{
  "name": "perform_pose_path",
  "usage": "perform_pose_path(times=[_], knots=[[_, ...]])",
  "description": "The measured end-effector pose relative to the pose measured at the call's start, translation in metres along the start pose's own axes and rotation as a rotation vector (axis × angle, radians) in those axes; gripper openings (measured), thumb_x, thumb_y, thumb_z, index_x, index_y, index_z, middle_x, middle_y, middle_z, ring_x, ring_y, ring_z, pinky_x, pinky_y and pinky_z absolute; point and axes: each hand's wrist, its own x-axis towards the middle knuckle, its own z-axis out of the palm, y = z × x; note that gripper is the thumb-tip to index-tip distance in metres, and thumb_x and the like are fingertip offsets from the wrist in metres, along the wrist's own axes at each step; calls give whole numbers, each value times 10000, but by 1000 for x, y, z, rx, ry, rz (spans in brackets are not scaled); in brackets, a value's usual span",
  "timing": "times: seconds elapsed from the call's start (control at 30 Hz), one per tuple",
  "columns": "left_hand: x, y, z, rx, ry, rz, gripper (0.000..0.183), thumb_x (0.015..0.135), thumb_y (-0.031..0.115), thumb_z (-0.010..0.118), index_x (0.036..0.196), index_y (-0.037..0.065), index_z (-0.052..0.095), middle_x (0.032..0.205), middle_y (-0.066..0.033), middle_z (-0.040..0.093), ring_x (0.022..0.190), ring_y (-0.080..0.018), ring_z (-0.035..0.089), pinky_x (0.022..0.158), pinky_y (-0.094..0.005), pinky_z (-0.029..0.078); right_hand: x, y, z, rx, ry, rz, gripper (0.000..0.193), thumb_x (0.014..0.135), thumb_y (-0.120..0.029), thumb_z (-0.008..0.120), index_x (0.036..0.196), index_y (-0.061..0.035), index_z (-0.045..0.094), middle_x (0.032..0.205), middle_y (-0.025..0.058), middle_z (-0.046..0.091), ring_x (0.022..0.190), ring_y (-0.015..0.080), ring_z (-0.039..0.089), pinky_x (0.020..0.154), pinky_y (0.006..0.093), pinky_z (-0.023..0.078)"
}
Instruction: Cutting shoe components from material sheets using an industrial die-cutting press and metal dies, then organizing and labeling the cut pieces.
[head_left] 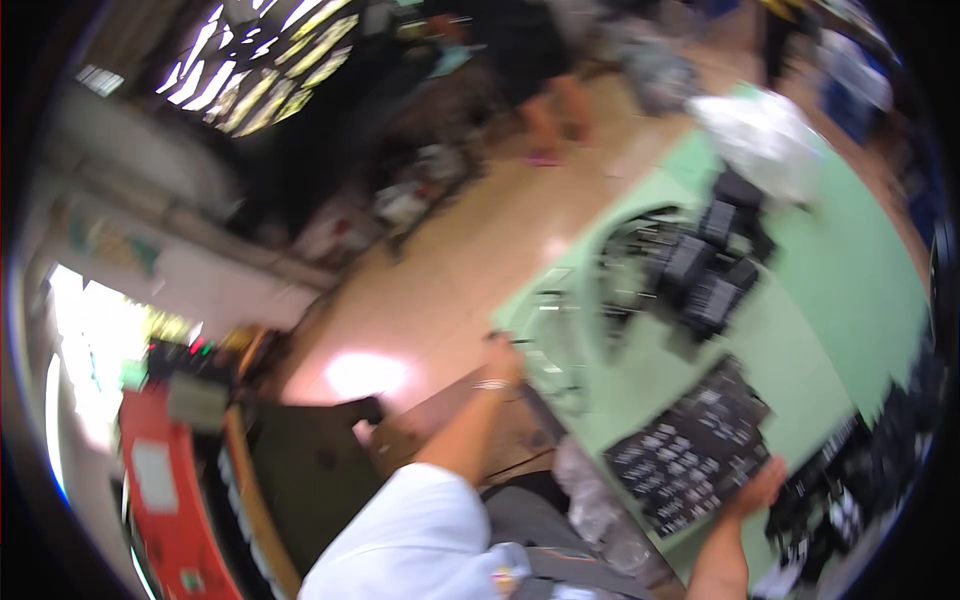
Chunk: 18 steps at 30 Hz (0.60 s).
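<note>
Beside one dark sheet (690,445), right hand (758,490); by one green table (835,275), left hand (502,365); fingers (776,470), spread and hold unclear.

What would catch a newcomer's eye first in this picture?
Probably the pale green tabletop, which fills much of the right side, with a crumpled white plastic bag at its far end. Beside the person's right hand lies a dark, roughly rectangular array with small pale marks. At the lower left, a red, boxy object with a pale panel also stands out.
</note>
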Motion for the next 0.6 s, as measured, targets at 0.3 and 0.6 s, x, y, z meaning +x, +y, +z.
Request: perform_pose_path(times=[0.3,0.6], knots=[[-26,32,-32,-655,-396,-243,433,717,297,755,1006,-16,675,852,-123,692,726,-191,635,710,-334,519,3,29,23,-241,123,-109,414,951,-214,397,1352,-140,471,1373,45,508,1189,254,538,899,407,477],[-35,57,-43,-979,-433,-223,474,829,226,724,1204,42,500,969,-76,603,811,-171,609,731,-318,529,-6,-22,-6,-113,28,25,418,977,-227,411,1395,-212,420,1468,-11,404,1375,193,341,1038,452,310]])
